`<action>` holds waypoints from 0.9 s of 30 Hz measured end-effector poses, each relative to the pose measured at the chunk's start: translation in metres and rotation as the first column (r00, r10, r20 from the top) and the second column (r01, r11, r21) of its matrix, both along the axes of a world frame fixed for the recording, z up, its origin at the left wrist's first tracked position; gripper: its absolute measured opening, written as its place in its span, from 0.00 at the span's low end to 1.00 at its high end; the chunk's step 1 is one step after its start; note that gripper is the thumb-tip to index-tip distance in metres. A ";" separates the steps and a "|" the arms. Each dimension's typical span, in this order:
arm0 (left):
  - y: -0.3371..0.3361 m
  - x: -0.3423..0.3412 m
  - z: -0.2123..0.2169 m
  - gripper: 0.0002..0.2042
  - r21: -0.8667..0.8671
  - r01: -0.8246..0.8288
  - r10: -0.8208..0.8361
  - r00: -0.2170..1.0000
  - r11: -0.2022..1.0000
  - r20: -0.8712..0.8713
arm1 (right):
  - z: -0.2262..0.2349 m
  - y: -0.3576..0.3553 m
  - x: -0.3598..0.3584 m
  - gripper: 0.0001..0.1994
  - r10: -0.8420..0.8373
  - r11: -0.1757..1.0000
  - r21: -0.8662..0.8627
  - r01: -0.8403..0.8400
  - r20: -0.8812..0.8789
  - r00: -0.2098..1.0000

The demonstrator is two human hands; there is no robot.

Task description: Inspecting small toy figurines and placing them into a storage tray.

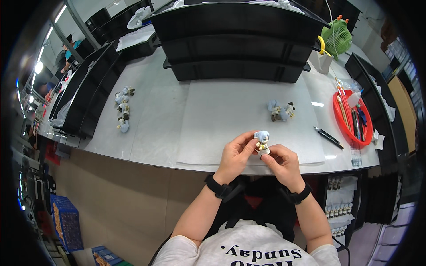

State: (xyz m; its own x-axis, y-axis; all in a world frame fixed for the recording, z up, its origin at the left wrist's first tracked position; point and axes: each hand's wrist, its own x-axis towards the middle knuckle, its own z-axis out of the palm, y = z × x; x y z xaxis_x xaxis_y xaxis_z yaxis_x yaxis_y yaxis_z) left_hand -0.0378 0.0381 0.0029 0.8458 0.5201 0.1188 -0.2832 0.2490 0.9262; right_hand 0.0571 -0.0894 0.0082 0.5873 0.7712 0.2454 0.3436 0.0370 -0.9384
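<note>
A small figurine (262, 142) is held between both hands above the near edge of the surface (213, 115). Behind it lie two figurines (280, 111); far to its left, a row of figurines (123, 107); to its right, a pen (329, 137), then a tray (350, 116).

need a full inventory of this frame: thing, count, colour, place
figurine: 1, pale blue hair, tan body, held between both hands over the near table edge
figurines, centre: small cluster, count unclear, blue and tan, mid table
figurines, left: a loose row, count unclear, blue and tan, left part of table
table: 1, white, with a pale mat on it
tiered shelves: 1 stack, black, far side of table
tray: 1, red, round, right, holding tools
pen-like tool: 1, black, left of the tray
desk fan: 1, green, far right
crate: 1, blue, floor at left
left hand: 1, black wristband, gripping the figurine
right hand: 1, black wristband, gripping the figurine
</note>
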 end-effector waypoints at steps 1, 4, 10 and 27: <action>0.000 0.000 0.000 0.13 0.001 0.001 -0.001 1.000 1.000 -0.002 | 0.001 0.000 -0.001 0.09 -0.017 1.000 0.018 0.016 0.026 1.000; 0.000 0.001 0.000 0.13 -0.003 -0.012 0.012 1.000 1.000 -0.013 | 0.001 -0.001 -0.001 0.09 -0.022 1.000 0.021 0.022 0.018 1.000; 0.001 0.001 0.001 0.13 -0.006 0.003 -0.003 1.000 1.000 -0.004 | -0.001 -0.001 0.000 0.09 -0.055 0.998 0.043 0.055 -0.004 0.998; -0.001 0.001 0.000 0.15 0.015 -0.020 0.020 1.000 1.000 0.018 | 0.000 -0.002 -0.004 0.13 -0.106 0.992 0.049 0.117 -0.181 0.978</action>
State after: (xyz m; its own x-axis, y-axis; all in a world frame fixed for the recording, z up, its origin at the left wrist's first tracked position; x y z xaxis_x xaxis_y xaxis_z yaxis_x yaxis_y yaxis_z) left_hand -0.0372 0.0373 0.0030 0.8330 0.5347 0.1420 -0.3045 0.2289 0.9246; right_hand 0.0532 -0.0910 0.0080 0.7072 0.6855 0.1730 0.1771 0.0651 -0.9820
